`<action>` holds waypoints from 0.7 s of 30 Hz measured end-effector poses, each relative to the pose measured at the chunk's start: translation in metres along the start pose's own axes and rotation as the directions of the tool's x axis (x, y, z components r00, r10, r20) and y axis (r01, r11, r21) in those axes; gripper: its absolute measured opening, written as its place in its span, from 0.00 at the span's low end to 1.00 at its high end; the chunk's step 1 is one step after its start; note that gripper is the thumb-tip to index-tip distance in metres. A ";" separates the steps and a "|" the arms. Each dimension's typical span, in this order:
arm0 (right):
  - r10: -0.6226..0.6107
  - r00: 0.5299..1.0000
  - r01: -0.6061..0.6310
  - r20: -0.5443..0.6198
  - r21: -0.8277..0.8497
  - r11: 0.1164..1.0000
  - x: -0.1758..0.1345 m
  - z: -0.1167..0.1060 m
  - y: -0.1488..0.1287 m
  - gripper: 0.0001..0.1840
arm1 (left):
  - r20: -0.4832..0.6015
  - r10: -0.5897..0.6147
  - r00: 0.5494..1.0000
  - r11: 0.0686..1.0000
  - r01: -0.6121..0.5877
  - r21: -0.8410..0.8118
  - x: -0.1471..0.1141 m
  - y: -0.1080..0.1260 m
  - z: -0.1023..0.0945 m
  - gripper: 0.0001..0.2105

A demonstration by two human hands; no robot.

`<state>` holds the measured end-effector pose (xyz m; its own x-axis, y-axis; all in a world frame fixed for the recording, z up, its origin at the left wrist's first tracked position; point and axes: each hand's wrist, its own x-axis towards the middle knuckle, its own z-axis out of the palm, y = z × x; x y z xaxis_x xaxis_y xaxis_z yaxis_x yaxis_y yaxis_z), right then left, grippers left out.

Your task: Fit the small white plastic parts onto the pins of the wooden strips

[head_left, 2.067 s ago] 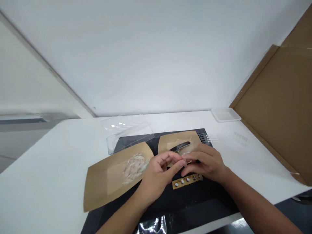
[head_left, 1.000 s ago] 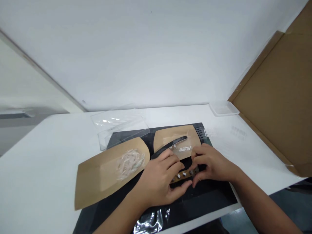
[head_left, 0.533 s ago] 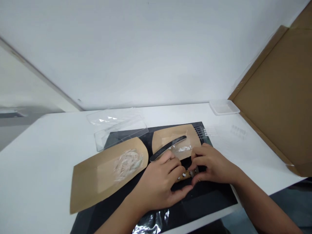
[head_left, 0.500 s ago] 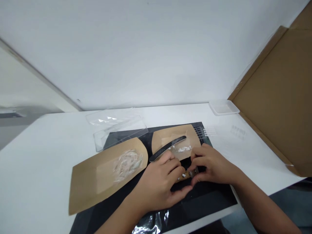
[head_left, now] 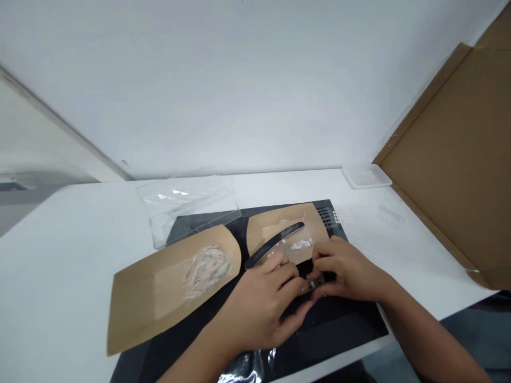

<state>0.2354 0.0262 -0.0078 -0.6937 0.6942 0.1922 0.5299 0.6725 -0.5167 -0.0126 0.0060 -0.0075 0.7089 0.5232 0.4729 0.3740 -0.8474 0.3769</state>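
Observation:
Over the black mat, my left hand is closed, fingers curled over a small brown strip and hiding most of it. My right hand pinches the strip's right end, where a small clear, shiny piece shows between the fingertips. The two hands nearly touch there. Just beyond my left fingers, a curved black nail file lies across a brown paper tray. Small white bits lie in that tray.
To the left, a longer brown paper tray holds a heap of clear slivers. Clear plastic lids lie behind it. A translucent box stands at the back right, beside a large cardboard panel. White dotted sheets lie near the mat's corner.
My left fingers have shifted slightly over the brown strip, covering the white bits that showed on it. My right hand has stayed nearly still. The view has moved a little.

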 end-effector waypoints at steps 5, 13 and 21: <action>0.027 1.000 -0.027 0.000 0.024 0.999 0.000 0.000 -0.001 0.16 | 0.007 0.019 1.000 1.000 -0.019 -0.003 0.000 -0.001 0.003 0.06; 0.053 0.999 -0.053 0.008 0.031 0.998 -0.001 0.000 -0.003 0.20 | -0.008 0.045 0.999 0.998 -0.044 0.051 0.001 0.002 0.007 0.10; 0.057 0.998 -0.058 0.039 0.031 0.998 0.000 -0.002 -0.003 0.18 | 0.028 0.043 0.999 0.996 -0.045 0.081 0.005 0.007 0.009 0.07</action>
<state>0.2344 0.0244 -0.0047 -0.6805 0.7212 0.1300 0.5543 0.6226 -0.5524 -0.0013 0.0015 -0.0097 0.7408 0.4836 0.4662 0.3886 -0.8746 0.2899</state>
